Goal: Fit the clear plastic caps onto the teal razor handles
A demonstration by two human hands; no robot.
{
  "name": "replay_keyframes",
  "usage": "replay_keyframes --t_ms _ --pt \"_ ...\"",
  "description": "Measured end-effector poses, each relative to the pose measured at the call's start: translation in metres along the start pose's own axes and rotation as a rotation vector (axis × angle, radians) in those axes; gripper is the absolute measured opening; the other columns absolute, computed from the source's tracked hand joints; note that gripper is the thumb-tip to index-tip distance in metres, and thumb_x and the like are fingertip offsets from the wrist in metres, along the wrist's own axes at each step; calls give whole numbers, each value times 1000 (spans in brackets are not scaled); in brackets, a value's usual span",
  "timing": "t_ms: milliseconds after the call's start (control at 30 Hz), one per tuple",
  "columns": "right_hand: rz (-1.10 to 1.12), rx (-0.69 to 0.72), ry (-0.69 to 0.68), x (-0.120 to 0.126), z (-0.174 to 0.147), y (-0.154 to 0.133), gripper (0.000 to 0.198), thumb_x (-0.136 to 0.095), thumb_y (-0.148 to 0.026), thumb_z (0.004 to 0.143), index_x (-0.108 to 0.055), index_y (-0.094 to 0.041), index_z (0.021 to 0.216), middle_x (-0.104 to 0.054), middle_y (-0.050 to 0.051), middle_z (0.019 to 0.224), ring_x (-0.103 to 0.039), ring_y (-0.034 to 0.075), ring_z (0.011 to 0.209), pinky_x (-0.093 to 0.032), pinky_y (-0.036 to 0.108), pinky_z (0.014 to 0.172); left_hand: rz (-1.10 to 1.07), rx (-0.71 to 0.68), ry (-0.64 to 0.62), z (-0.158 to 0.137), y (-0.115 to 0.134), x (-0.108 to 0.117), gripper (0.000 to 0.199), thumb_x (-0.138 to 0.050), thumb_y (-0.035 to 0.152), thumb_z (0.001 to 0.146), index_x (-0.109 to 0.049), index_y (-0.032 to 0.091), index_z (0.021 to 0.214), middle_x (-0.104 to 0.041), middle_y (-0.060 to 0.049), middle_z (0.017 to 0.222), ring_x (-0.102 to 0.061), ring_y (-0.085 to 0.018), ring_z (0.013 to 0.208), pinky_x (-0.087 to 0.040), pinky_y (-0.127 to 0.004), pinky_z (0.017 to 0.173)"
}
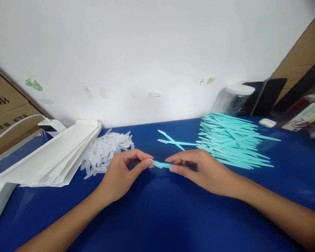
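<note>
A turquoise eyebrow razor (160, 164) is stretched between my two hands over the middle of the blue table. My left hand (127, 171) pinches its blade end with thumb and forefinger; whether a cap is there is hidden by the fingertips. My right hand (199, 168) is closed around the handle. Just beyond the hands, two more razors (176, 141) lie crossed. Beside my left hand is a heap of translucent white blade caps (105, 150). Behind my right hand spreads a big pile of turquoise razors (231, 140).
White paper-and-film pouches (55, 154) are stacked at the left, near a white device (51, 126) with a cable. A clear jar with a white lid (236, 98), dark phone-like slabs (269, 96) and a small white case (267, 122) stand at the back right. Cardboard flanks both sides.
</note>
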State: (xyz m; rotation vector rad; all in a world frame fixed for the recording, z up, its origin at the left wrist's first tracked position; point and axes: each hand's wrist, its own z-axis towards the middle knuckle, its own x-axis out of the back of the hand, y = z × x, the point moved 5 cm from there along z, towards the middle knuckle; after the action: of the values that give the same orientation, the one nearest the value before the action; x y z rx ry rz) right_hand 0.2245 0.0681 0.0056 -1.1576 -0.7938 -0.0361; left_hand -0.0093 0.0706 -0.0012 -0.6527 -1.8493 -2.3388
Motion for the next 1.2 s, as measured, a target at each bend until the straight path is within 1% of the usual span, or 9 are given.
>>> replay_keyframes --t_ms 167,300,367,500,600,767,967,1100,1200 --pt "-125 -68 119 22 4 15 22 -63 -36 103 -83 -26 102 -82 0 93 -69 16 73 -48 29 61 140 -15 113 8 -6 14 28 -77 50 95 -80 22 97 -82 -5 95 -76 -22 88 -58 -33 83" --pt "-360 -25 314 42 5 29 24 -62 -32 103 -84 -24 107 -83 4 100 -70 21 80 -53 35 70 509 -168 216 13 2 34 27 -70 48 98 -78 26 111 -79 -3 100 -71 -21 89 -55 -34 81" --pt "-490 25 368 45 7 35 27 -61 -30 104 -84 -21 113 -82 7 97 -69 25 84 -54 39 73 742 -277 168 16 5 43 25 -65 45 101 -78 24 106 -76 -4 93 -69 -22 88 -51 -36 81" --pt "-588 154 300 38 10 42 27 -60 -28 105 -82 -20 118 -81 10 101 -67 29 98 -56 43 83 946 -204 29 22 -3 59 28 -63 48 100 -75 24 95 -73 -3 87 -65 -22 80 -45 -35 72" --pt "-607 202 205 31 10 40 26 -62 -32 105 -81 -23 121 -79 9 114 -64 30 106 -53 47 92 985 -155 7 23 -5 62 30 -62 50 100 -75 24 93 -72 -3 86 -65 -23 81 -42 -34 71" --pt "-740 99 259 41 7 42 33 -68 -41 101 -77 -19 124 -76 12 115 -62 33 111 -48 54 98 997 -96 16 23 0 66 35 -57 54 101 -73 24 90 -72 -3 85 -64 -23 79 -41 -34 70" --pt "-777 26 190 47 8 48 16 -66 -31 100 -76 -21 92 -74 10 93 -60 31 97 -45 49 90 1040 -102 17 22 -2 67 38 -54 55 102 -72 24 90 -73 -5 86 -63 -23 78 -40 -34 68" --pt "-728 4 140 40 9 46 15 -65 -30 100 -73 -21 91 -73 9 90 -57 30 95 -43 45 84 1016 -127 -35 20 -2 61 35 -57 54 101 -74 24 93 -73 -5 85 -64 -23 77 -40 -34 67" --pt "-753 14 162 34 10 42 17 -62 -28 101 -71 -20 89 -71 10 88 -56 30 93 -42 43 80 987 -123 -48 21 -1 65 35 -59 55 100 -75 25 93 -73 -4 84 -64 -23 75 -40 -33 66"
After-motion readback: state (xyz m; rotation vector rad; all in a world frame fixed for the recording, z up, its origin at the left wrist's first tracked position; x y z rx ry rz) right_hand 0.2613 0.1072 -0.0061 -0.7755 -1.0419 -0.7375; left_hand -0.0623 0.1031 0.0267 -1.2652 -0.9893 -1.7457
